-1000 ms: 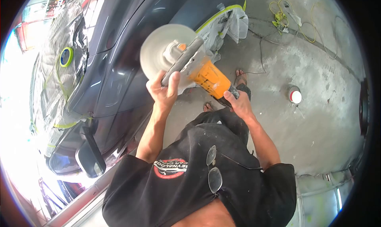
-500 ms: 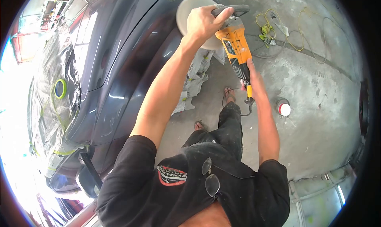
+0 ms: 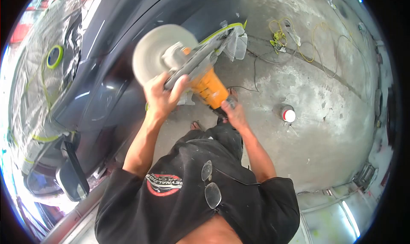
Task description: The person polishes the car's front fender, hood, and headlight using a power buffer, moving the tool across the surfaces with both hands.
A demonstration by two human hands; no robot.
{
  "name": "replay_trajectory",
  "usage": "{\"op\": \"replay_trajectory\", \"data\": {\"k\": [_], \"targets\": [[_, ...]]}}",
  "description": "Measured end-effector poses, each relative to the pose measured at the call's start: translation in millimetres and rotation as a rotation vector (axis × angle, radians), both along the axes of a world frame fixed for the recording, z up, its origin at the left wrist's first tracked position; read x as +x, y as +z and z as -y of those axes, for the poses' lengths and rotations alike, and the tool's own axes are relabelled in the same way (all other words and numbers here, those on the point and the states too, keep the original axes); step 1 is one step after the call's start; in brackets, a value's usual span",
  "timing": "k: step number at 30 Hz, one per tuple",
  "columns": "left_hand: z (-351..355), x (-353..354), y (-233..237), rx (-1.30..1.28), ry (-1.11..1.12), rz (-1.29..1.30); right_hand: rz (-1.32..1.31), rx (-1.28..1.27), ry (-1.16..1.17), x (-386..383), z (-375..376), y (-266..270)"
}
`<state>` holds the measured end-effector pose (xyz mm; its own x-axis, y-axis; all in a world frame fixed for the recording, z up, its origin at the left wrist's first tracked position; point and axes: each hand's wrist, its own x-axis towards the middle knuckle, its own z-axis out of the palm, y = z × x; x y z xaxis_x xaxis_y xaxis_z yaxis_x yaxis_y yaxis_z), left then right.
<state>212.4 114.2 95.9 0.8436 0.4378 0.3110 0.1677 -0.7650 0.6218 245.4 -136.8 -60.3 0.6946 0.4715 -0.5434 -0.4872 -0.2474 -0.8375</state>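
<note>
An orange polisher [image 3: 212, 88] with a black rear grip is held in both hands beside the dark car body [image 3: 124, 73]. My left hand [image 3: 161, 92] grips the dark front handle [image 3: 192, 62], its thumb pointing up. Around the rear of the tool, near the cord end, my right hand [image 3: 234, 114] is closed. The round, pale polishing pad [image 3: 147, 56] at the front looks blurred and overlaps the dark panel in this view.
Masking film [image 3: 64, 20] covers part of the car at left, with a green tape roll [image 3: 54, 57] on it. The side mirror [image 3: 72, 171] juts out below. A white-lidded container [image 3: 288, 115] and a yellow cord [image 3: 277, 39] are on the concrete floor.
Both hands have brought the polisher closer to my body and to the left, turning it so more of the pad shows. My view has shifted, uncovering the car's taped corner.
</note>
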Motion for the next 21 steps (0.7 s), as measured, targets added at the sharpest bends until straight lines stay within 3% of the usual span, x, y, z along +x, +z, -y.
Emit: {"op": "replay_trajectory", "data": {"k": [5,9,14,17,21], "targets": [[-18,-130,15,0.163,0.048,0.034,-0.074,0.167,0.199,-71,-45,1],[-21,-157,27,0.225,0.102,-0.008,-0.052,0.243,0.271,-97,-64,-24],[-21,-83,26,0.273,-0.02,0.028,-0.065,0.259,0.135,-60,-56,-21],[-18,2,15,0.287,-0.12,0.141,-0.037,0.305,-0.04,-12,-46,-26],[-6,116,7,0.216,-0.156,0.035,-0.114,0.243,-0.208,55,-35,-22]]}}
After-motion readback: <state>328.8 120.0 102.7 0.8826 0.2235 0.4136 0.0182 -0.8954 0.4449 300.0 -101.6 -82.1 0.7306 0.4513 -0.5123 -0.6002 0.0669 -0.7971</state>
